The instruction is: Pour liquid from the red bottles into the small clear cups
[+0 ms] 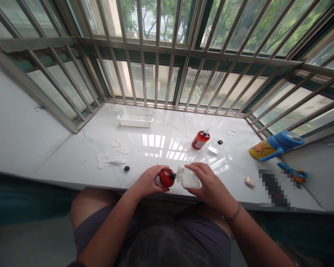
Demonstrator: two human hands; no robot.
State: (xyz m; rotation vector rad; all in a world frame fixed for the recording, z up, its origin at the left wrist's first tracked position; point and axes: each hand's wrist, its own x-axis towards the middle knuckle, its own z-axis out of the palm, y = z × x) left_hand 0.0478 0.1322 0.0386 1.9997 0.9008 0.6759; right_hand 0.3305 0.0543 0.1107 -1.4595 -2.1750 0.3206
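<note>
My left hand [150, 180] is wrapped round a red bottle [167, 177] with a dark neck, near the front edge of the white ledge. In my right hand [207, 181] is a clear bottle [189, 178], tipped on its side. Its open mouth meets the red bottle's neck, or lies right against it. Whether liquid passes between them is too small to tell. A loose black cap [127, 168] lies left of my left hand. Beyond my right hand stand a second red bottle [200, 140] with a clear pump top and a small clear bottle [215, 148] with a black cap.
A white perforated basket [135, 120] sits at the back left. Crumpled white tissues [111, 160] lie on the left. To the right are a blue and yellow flask [275, 145], a pale soap-like lump [249, 181] and a blue-orange strap [292, 172]. Metal window bars [157, 79] border the ledge [161, 129].
</note>
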